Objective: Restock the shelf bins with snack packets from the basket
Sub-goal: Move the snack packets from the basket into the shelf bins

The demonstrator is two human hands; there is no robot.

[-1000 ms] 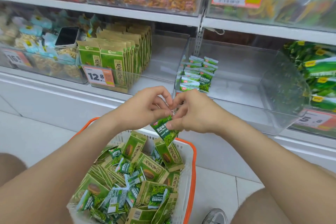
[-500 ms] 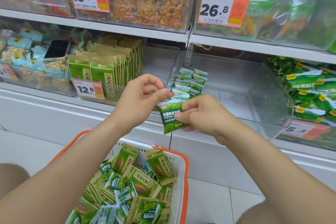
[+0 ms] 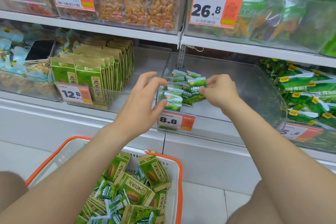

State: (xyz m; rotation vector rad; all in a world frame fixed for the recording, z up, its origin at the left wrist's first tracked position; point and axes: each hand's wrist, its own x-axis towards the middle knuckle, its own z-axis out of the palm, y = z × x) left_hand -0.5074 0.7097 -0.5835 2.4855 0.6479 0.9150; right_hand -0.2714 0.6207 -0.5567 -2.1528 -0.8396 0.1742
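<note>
The clear shelf bin (image 3: 251, 87) sits at 1 o'clock and the basket (image 3: 179, 172) at 6. My left hand (image 3: 143, 100) is open, fingers spread beside the packet row (image 3: 173, 96). My right hand (image 3: 220, 91) pinches a small green pea packet (image 3: 197, 88) by its 3 o'clock edge, inside the bin. It looks light, crinkly and slippery, so I'd grip the sealed seam.

Two bare hands, left hand (image 3: 140, 103) and right hand (image 3: 221, 92), each with slender fingers and smooth knuckles; nails too small to judge. Behind them the left forearm (image 3: 81, 169) and the right forearm (image 3: 276, 152), uncovered along all the visible length, from wrist to the lower edge of the view. In the bottom corners a bare left knee (image 3: 11, 189) and a bare right thigh (image 3: 251, 209), both cut off by the frame.
</note>
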